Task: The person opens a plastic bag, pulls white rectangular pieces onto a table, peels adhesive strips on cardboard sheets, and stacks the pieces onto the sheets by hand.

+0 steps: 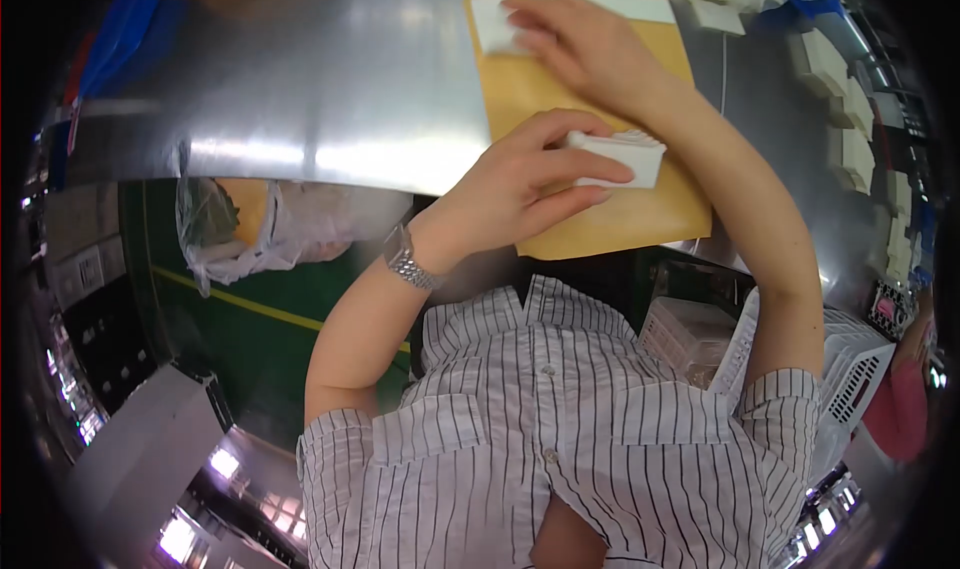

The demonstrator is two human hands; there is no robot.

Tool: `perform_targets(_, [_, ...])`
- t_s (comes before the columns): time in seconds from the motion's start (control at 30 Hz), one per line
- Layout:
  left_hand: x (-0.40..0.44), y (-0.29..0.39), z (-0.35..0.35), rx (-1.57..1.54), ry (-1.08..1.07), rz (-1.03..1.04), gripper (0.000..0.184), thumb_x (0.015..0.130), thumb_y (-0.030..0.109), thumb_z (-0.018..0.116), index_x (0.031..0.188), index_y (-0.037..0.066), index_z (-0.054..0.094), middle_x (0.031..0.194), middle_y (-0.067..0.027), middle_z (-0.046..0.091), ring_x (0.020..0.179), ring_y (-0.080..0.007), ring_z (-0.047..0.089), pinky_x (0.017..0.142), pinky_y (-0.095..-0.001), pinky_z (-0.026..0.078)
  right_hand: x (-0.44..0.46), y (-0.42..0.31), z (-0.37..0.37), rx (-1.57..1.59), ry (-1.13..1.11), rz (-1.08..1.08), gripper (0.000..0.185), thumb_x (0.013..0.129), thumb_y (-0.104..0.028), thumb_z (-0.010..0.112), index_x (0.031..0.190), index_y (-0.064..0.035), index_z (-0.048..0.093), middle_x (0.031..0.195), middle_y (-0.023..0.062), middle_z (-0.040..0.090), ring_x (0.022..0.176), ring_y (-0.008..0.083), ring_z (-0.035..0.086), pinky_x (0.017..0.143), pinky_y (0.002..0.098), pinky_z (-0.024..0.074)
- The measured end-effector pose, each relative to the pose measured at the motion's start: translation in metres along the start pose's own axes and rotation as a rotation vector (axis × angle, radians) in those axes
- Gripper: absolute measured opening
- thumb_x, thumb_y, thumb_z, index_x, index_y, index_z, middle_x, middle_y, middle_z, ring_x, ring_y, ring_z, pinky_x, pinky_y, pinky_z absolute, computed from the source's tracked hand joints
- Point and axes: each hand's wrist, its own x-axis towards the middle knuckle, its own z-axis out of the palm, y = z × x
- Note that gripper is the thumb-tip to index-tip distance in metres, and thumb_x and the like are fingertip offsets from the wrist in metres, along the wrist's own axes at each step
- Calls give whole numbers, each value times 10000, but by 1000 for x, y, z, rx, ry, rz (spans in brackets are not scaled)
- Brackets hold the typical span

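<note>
My left hand (545, 174), with a metal-band watch (410, 259) on its wrist, is closed around a small stack of white cards (630, 159). The stack's layered edge faces up and right, above a yellow-brown sheet (600, 224) lying on the metal table. Reaching across the far part of the sheet, my right hand (575, 44) has its fingers on a white card (495, 31) at the far left corner. These fingertips and the card's near edge are blurred. A white strip (635, 7) runs along the sheet's far edge.
White pieces (715, 14) lie along the table's far side, with more white blocks (850, 104) at the right. The metal table (300, 79) stretches left. Below its edge hangs a plastic bag (270, 234). White baskets (845, 369) stand by my right side, near another person's pink sleeve (895, 409).
</note>
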Motion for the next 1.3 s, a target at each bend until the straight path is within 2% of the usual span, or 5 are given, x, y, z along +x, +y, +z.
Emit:
perform_targets(0.13, [1,-7,4,-28,29,87,262,914,128,746,1162,208,765,1300,-89,590,1086,-246,613,891,-347,533,11,11,-11,429,206,252,291,1063,-137,534,1353,-112,547,832,11,575,763,102,502,700,265,437])
perform_targets(0.27, [1,-16,9,-28,86,144,249,919,153,739,1159,214,762,1293,-91,591,1104,-260,598,936,-365,515,-5,32,-18,481,413,326,270,1061,-207,557,1280,-67,626,1187,145,719,901,224,700,880,329,538])
perform_targets(0.63, [-3,-23,12,31,168,298,243,946,203,692,1181,209,754,1261,-103,583,1097,-274,588,945,-382,516,-113,34,-69,1017,254,417,598,1100,-526,345,1329,-18,564,1246,210,677,937,225,662,803,336,468])
perform_targets(0.83, [-5,-17,6,20,126,259,248,955,208,674,1187,215,759,1266,-124,585,1159,-282,582,974,-389,514,-142,29,-66,730,424,541,423,1010,-74,634,1409,-16,504,1321,232,650,1062,214,694,873,301,532])
perform_targets(1.3, [-4,-15,0,45,127,250,430,930,226,725,1356,196,670,1348,-159,545,1225,-333,559,1038,-398,485,-139,-8,-32,798,597,600,546,1057,-126,542,1552,-54,324,1148,190,696,901,192,703,779,307,567])
